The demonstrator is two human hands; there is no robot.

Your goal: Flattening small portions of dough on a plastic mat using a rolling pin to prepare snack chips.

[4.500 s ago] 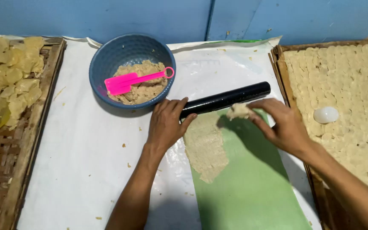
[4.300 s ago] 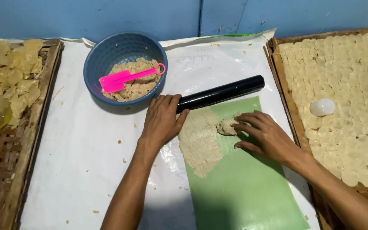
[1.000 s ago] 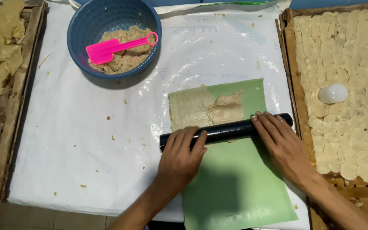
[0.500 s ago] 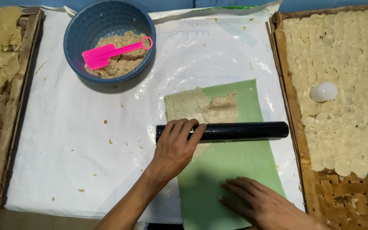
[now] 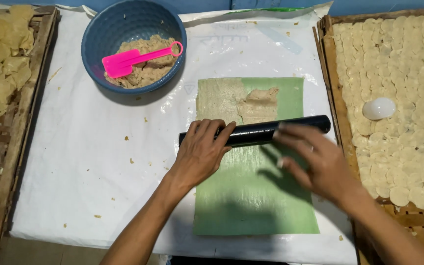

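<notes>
A black rolling pin (image 5: 261, 131) lies across a green sheet (image 5: 256, 196), just below a patch of flattened beige dough (image 5: 236, 100) at the sheet's far end. My left hand (image 5: 199, 154) rests flat on the pin's left part, fingers spread over it. Blurred with motion, my right hand (image 5: 315, 162) hovers at the pin's right part with fingers apart; whether it touches the pin is unclear. A thicker lump of dough sits on the right of the flattened patch.
A blue bowl (image 5: 99, 39) of dough with a pink spatula (image 5: 138, 56) stands at the back left. A woven tray (image 5: 337, 103) on the right holds several pale round discs and a white egg-shaped object (image 5: 379, 108). Another woven tray (image 5: 6, 142) with yellowish pieces lies left. White plastic (image 5: 84, 147) covers the table.
The pin went from above the dough to below it. My right hand dropped to the sheet's near edge, then came back up to the pin's right part.
</notes>
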